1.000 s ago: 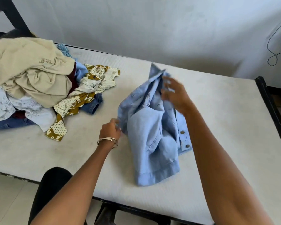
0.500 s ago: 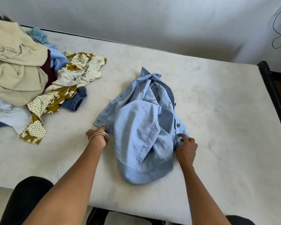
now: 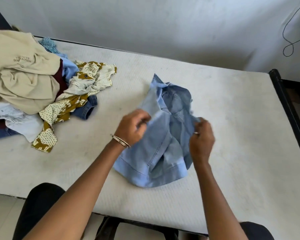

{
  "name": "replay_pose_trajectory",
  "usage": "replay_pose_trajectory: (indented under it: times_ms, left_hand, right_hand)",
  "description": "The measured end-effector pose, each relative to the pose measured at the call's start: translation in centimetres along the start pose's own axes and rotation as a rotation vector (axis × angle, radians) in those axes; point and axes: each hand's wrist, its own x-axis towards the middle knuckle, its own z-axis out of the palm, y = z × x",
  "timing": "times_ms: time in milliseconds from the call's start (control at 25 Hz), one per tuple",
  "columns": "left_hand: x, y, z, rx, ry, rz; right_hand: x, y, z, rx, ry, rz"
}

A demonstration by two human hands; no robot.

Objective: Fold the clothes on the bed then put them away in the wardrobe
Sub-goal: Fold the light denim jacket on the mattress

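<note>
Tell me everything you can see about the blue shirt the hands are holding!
The blue shirt is light blue and looks like soft denim, with stitched seams and a wide hem along its near edge. It lies crumpled and partly opened on the white mattress, collar end pointing away toward the wall. The left hand pinches its left edge and the right hand grips its right side, lifting the cloth a little. It sits apart from the pile of clothes to the left. It is not folded yet.

1. The pile of clothes [image 3: 24, 80] is running off the left edge, left of the blue shirt [image 3: 156, 144].
2. Both hands, the left hand [image 3: 131, 128] and the right hand [image 3: 202, 141], are looking blurry on the shirt.
3. The left arm is hiding part of the shirt's hem.
</note>
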Motion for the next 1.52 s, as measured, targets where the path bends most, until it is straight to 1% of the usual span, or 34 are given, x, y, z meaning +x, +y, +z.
replay_pose_trajectory:
  times_ms: [40, 80, 120, 160, 200, 240, 280, 320, 360, 400, 440, 480, 560, 640, 720, 800, 880, 920, 1000, 1040, 1080, 1160, 1240, 1280, 1400, 1520]
  left_hand:
    - [-0.9, 1.3, 0.7, 0.148, -0.255, 0.086]
    - [-2.3, 1.9, 1.3, 0.359, -0.489, 0.066]
    - [-3.7, 1.9, 2.1, 0.586, -0.675, -0.008]
    - [-5.0, 1.8, 2.9, 0.752, -0.813, -0.102]
    - [-6.5, 1.5, 3.5, 0.834, -0.894, -0.189]
    - [-7.6, 1.2, 3.7, 0.843, -0.892, -0.260]
    - [-8.4, 0.7, 4.1, 0.813, -0.823, -0.288]
    - [-9.0, 0.1, 4.5, 0.747, -0.701, -0.296]
    - [-9.2, -0.4, 5.1, 0.658, -0.542, -0.287]
    - [-9.1, -0.6, 5.7, 0.573, -0.440, -0.283]
    - [-9.0, -0.7, 6.5, 0.530, -0.399, -0.270]
    - [-8.9, -0.5, 7.5, 0.540, -0.414, -0.268]
    - [-9.2, 0.3, 9.4, 0.652, -0.480, -0.307]
    - [-9.3, 0.8, 10.4, 0.697, -0.451, -0.334]
    - [-9.9, 0.1, 10.5, 0.689, -0.356, -0.357]
    - [-10.5, -0.4, 9.8, 0.461, -0.265, -0.482]
    - [-11.1, -0.9, 9.0, 0.209, -0.096, -0.691]
    - [-11.2, -0.6, 8.4, 0.093, -0.015, -0.767]
    - [-10.9, 0.4, 7.6, -0.097, 0.154, -0.845]
    - [-10.6, 1.0, 7.4, -0.156, 0.183, -0.854]
    - [-10.0, 2.0, 7.2, -0.155, 0.167, -0.830]
    - [-9.2, 3.8, 7.1, -0.024, 0.063, -0.730]
    - [-8.8, 5.0, 7.2, 0.068, -0.016, -0.671]
    - [-8.8, 5.2, 7.3, 0.080, -0.045, -0.657]
    - [-9.0, 5.2, 7.2, 0.073, -0.104, -0.647]
    - [-9.0, 5.2, 7.0, 0.039, -0.157, -0.619]
  right_hand:
    - [-1.6, -1.0, 0.6, -0.048, -0.136, -0.156]
    - [-3.7, -1.0, 1.3, -0.116, -0.299, -0.297]
    - [-5.7, -0.1, 2.1, -0.198, -0.464, -0.393]
    - [-7.6, 1.1, 2.9, -0.266, -0.615, -0.428]
    - [-9.1, 2.3, 3.1, -0.290, -0.739, -0.407]
    - [-10.0, 2.9, 3.0, -0.251, -0.826, -0.319]
    - [-10.5, 3.1, 2.6, -0.168, -0.851, -0.191]
    - [-10.5, 3.0, 2.3, -0.093, -0.806, -0.048]
    - [-10.2, 2.7, 2.1, -0.053, -0.725, 0.086]
    - [-9.8, 2.2, 2.2, -0.054, -0.662, 0.187]
    - [-9.4, 1.9, 2.5, -0.080, -0.644, 0.225]
    - [-9.1, 1.8, 2.9, -0.112, -0.670, 0.214]
    - [-8.9, 1.9, 3.7, -0.181, -0.762, 0.169]
    - [-8.7, 2.0, 3.9, -0.176, -0.770, 0.223]
    - [-8.6, 2.2, 3.6, -0.113, -0.724, 0.295]
    - [-8.8, 2.3, 2.9, -0.082, -0.620, 0.327]
    - [-9.6, 2.2, 2.3, -0.109, -0.540, 0.369]
    - [-10.2, 1.9, 2.1, -0.133, -0.526, 0.372]
    - [-10.9, 1.1, 1.9, -0.185, -0.534, 0.292]
    - [-10.8, 0.6, 1.9, -0.188, -0.558, 0.252]
    - [-10.6, -0.3, 1.7, -0.158, -0.593, 0.244]
    - [-9.8, -2.0, 1.0, -0.010, -0.654, 0.332]
    - [-9.1, -3.1, 0.3, 0.119, -0.620, 0.464]
    - [-8.9, -3.3, 0.0, 0.146, -0.596, 0.506]
    - [-8.8, -3.4, -0.4, 0.176, -0.588, 0.565]
    - [-9.3, -3.1, -0.4, 0.195, -0.525, 0.619]
